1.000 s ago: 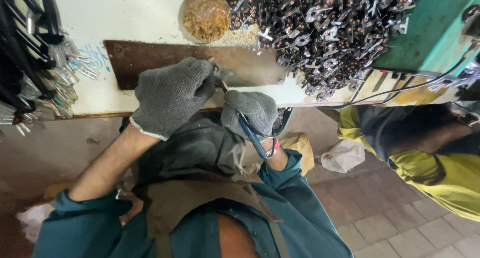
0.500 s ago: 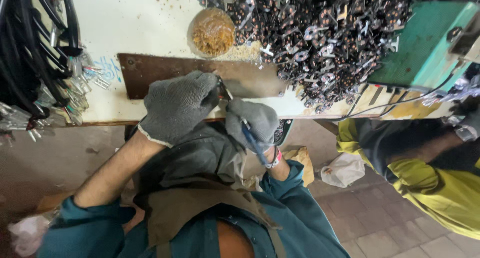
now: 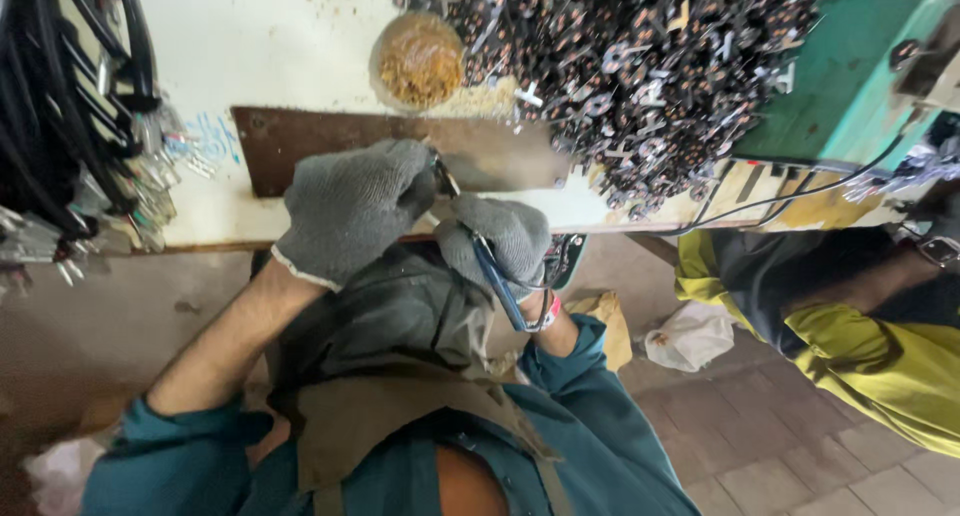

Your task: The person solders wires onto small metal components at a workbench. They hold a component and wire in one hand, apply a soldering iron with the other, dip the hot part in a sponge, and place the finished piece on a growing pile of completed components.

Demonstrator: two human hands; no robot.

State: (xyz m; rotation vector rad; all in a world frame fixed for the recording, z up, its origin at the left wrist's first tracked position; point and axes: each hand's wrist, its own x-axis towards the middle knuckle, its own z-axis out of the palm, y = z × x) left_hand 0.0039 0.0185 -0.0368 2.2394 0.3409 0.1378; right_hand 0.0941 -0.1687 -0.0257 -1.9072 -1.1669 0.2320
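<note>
Pliers (image 3: 497,266) sit clenched in my gloved right hand (image 3: 497,238) at the bench's near edge, by the rusty plate (image 3: 500,151). My left hand (image 3: 352,208) has stayed fisted around the small part; hardly anything has shifted, so gripping continues.

Both hands wear grey knitted cloth gloves — left hand (image 3: 352,208), right hand (image 3: 500,238) — matt and coarse. Pliers (image 3: 490,261): dull metal jaws, blue plastic-coated handles. Plate (image 3: 400,148) on the bench: brown, rusty-looking metal, matt. Heap of small parts (image 3: 640,66): shiny metal — some copper-toned. Benchtop (image 3: 250,46): pale, smooth, scuffed.
</note>
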